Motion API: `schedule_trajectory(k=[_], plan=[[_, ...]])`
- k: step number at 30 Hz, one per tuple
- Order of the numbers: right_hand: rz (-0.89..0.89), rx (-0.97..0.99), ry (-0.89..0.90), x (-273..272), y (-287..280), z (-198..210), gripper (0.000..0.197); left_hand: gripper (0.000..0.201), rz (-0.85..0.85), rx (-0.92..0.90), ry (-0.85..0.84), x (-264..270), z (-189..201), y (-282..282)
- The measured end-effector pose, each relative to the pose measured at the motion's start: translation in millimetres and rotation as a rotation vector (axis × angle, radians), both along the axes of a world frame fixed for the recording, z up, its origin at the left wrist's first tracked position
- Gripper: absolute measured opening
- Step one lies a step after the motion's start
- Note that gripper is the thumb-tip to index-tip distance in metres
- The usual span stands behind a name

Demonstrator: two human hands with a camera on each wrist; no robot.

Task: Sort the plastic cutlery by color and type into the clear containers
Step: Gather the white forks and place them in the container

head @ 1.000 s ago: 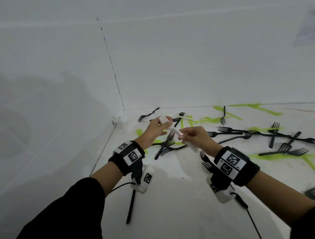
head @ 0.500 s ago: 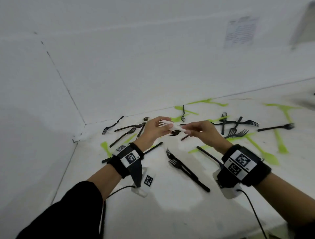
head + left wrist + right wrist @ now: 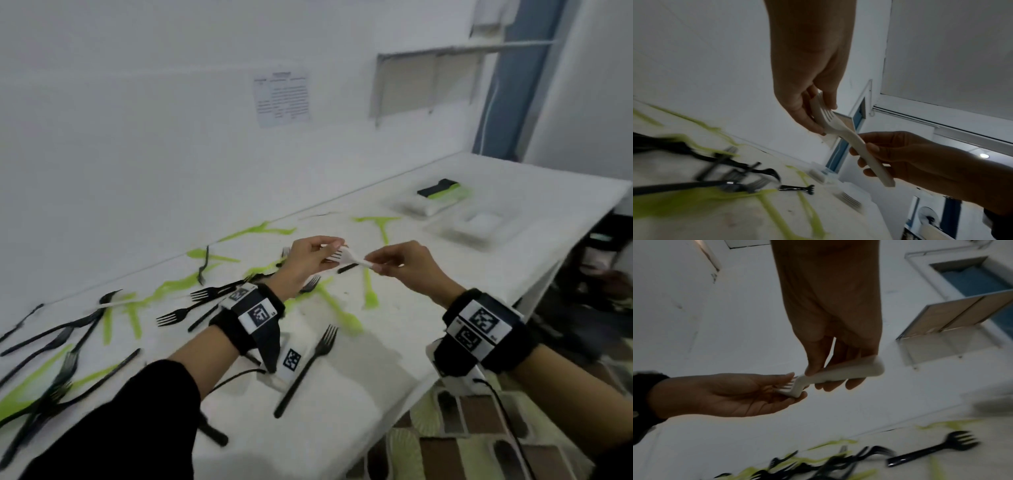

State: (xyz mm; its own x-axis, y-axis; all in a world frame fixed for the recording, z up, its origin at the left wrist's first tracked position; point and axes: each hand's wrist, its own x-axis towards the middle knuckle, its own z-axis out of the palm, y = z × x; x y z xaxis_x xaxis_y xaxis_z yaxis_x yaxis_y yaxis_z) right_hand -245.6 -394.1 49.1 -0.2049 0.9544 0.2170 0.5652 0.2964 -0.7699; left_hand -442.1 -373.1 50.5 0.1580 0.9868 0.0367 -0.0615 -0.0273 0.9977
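White fork (image 3: 346, 257), plain matte plastic, four short tines, flat handle widening to a squared end, held in the air above the table (image 3: 359, 394). Tine end pinched by left hand (image 3: 308, 260), at 9 o'clock of the handle; handle gripped by curled fingers and thumb of right hand (image 3: 404, 265). Black forks (image 3: 305, 370) and green cutlery (image 3: 335, 305) scattered below; clear containers (image 3: 472, 222) far off at 2 o'clock.
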Motion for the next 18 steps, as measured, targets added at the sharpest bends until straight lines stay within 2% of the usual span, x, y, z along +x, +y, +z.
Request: schedule_trajectory(k=[7, 18], plan=[[-0.196, -0.015, -0.014, 136.5, 18.9, -3.7, 0.020, 0.018, -0.225, 0.010, 0.062, 139.3, -5.3, 53.5], [-0.393, -0.029, -0.072, 263.3, 65.9, -16.2, 0.021, 0.015, -0.380, -0.008, 0.146, 284.6, -19.5, 135.5]])
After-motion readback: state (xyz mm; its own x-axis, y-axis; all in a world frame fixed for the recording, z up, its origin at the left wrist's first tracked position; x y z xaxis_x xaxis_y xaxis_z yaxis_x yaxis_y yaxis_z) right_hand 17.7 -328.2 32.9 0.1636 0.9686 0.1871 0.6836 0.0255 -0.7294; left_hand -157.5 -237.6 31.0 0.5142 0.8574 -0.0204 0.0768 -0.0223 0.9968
